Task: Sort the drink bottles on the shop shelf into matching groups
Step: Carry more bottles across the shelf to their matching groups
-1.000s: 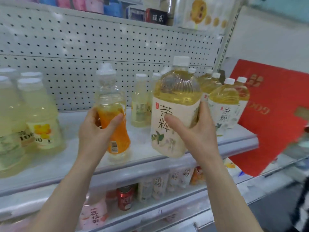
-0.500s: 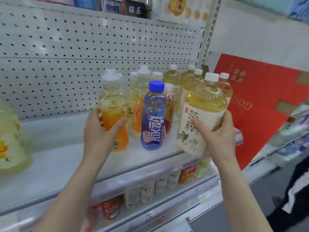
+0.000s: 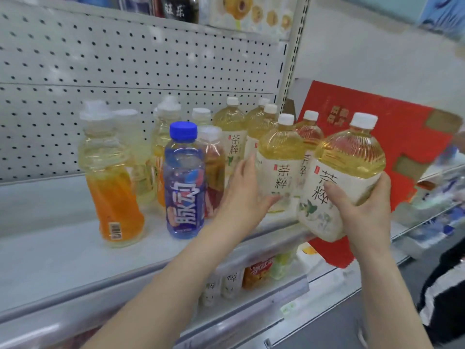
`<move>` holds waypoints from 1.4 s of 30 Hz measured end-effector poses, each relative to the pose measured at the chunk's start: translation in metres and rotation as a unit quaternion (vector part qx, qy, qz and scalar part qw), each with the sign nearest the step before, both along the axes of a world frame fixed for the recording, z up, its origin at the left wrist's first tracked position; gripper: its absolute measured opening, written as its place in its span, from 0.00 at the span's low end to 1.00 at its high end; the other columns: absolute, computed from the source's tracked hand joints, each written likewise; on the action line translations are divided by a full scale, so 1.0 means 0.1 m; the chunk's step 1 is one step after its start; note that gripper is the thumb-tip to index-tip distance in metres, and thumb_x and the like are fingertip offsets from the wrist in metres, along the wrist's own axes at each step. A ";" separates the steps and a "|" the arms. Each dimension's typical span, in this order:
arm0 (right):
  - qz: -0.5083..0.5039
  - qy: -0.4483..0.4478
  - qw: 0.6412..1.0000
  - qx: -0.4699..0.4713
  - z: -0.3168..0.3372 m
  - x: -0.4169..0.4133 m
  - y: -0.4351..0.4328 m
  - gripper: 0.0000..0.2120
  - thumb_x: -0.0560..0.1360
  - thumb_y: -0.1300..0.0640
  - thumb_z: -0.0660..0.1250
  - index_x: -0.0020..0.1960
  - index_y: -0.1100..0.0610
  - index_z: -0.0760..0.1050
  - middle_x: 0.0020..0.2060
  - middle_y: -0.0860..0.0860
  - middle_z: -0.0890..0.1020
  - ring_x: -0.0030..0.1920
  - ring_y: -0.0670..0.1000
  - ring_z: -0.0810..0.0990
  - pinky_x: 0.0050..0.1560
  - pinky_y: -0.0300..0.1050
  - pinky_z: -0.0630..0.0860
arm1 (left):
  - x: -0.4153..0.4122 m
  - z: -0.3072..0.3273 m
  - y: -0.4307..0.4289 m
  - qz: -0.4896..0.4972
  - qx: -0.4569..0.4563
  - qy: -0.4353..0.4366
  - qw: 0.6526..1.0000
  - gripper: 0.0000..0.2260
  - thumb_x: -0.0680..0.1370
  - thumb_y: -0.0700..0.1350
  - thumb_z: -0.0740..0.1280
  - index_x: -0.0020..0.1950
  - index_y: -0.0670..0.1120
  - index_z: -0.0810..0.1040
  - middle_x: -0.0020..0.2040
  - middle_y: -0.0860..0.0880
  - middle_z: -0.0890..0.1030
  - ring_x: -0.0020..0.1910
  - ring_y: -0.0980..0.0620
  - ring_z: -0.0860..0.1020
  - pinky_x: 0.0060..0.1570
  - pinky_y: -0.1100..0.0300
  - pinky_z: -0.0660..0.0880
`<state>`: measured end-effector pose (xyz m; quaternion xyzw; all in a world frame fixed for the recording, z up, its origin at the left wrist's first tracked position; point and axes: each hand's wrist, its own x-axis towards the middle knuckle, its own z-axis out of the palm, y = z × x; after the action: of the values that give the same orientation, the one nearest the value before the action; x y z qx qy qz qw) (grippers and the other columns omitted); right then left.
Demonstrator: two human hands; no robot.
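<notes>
My right hand [image 3: 362, 210] grips a large yellow tea bottle [image 3: 342, 172] with a white label and white cap, held tilted just past the right front corner of the shelf [image 3: 63, 260]. My left hand [image 3: 244, 195] rests with fingers spread against the side of a matching tea bottle [image 3: 279, 159] standing on the shelf; it does not lift it. Several more tea bottles [image 3: 231, 129] stand behind. An orange-labelled juice bottle [image 3: 110, 177] stands alone to the left. A blue bottle with a blue cap [image 3: 185, 182] stands at the front, a red-labelled bottle [image 3: 214, 172] right behind it.
Pale yellow bottles [image 3: 163, 147] stand near the pegboard back wall [image 3: 125, 71]. A torn red cardboard sheet [image 3: 377, 137] leans at the shelf's right end. The lower shelf holds small bottles and snack packs [image 3: 256, 273]. A person in dark clothes [image 3: 445, 285] stands at the lower right.
My left hand let go of the orange juice bottle and moved right to the standing tea bottle. My right hand carried its tea bottle right, beside the tea group. The camera turned right.
</notes>
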<state>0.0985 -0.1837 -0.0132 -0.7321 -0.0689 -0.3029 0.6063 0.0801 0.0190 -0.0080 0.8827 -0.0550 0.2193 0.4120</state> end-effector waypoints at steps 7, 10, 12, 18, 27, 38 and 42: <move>0.108 0.020 0.994 0.000 -0.02 0.61 -0.43 0.34 0.66 0.46 0.81 0.66 0.50 0.70 0.58 0.46 0.82 0.60 0.47 0.81 0.62 0.60 0.78 | 0.77 -0.03 -0.30 0.061 -0.151 0.025 0.986 0.54 0.60 0.53 0.83 0.77 0.59 0.52 0.72 0.55 0.69 0.71 0.52 0.69 0.69 0.47 0.69; 0.161 0.020 0.987 -0.007 -0.10 0.84 -0.35 0.31 0.69 0.54 0.81 0.66 0.52 0.69 0.57 0.48 0.82 0.60 0.51 0.82 0.60 0.56 0.80 | 0.75 -0.11 -0.26 0.102 -0.146 -0.002 0.984 0.49 0.61 0.53 0.82 0.75 0.57 0.57 0.69 0.55 0.71 0.68 0.53 0.71 0.67 0.48 0.71; 0.187 0.017 0.982 -0.015 -0.14 0.95 -0.28 0.35 0.67 0.52 0.81 0.69 0.52 0.68 0.59 0.48 0.82 0.61 0.50 0.81 0.61 0.53 0.80 | 0.74 -0.16 -0.18 0.115 -0.154 0.002 0.981 0.48 0.61 0.55 0.81 0.74 0.58 0.57 0.68 0.54 0.71 0.67 0.51 0.72 0.66 0.46 0.73; 0.220 0.022 0.968 -0.119 -0.09 1.29 -0.08 0.38 0.66 0.40 0.74 0.72 0.44 0.65 0.71 0.48 0.65 0.70 0.41 0.65 0.65 0.23 0.60 | 0.68 -0.10 -0.06 0.077 -0.156 0.041 0.984 0.42 0.68 0.46 0.78 0.73 0.64 0.56 0.70 0.53 0.73 0.66 0.52 0.75 0.63 0.44 0.76; 0.239 0.047 0.962 -0.122 -0.11 1.59 -0.04 0.39 0.70 0.44 0.73 0.78 0.41 0.62 0.73 0.43 0.64 0.74 0.39 0.62 0.73 0.45 0.59 | 0.72 -0.11 -0.09 0.067 -0.163 0.044 0.983 0.42 0.71 0.48 0.76 0.74 0.64 0.53 0.72 0.53 0.70 0.69 0.51 0.72 0.67 0.43 0.72; 0.012 -0.073 0.987 -0.140 -0.01 1.26 0.15 0.28 0.78 0.60 0.67 0.77 0.57 0.64 0.69 0.56 0.71 0.70 0.56 0.70 0.72 0.50 0.66 | 0.04 -0.09 -0.13 0.166 0.101 -0.104 0.975 0.32 0.76 0.39 0.70 0.78 0.46 0.63 0.74 0.46 0.69 0.71 0.48 0.68 0.72 0.55 0.66; -0.014 -0.260 0.963 -0.074 0.22 0.72 0.56 0.19 0.76 0.68 0.62 0.66 0.63 0.72 0.57 0.47 0.71 0.57 0.56 0.76 0.58 0.43 0.74 | -0.45 -0.18 0.28 0.326 0.104 -0.326 0.881 0.24 0.72 0.38 0.75 0.67 0.42 0.75 0.63 0.42 0.73 0.63 0.45 0.70 0.66 0.64 0.63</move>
<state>0.1701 -0.1274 0.0084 -0.6715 -0.2364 -0.4853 0.5076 0.0351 0.0472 -0.0255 0.7672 0.0817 0.6096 0.1821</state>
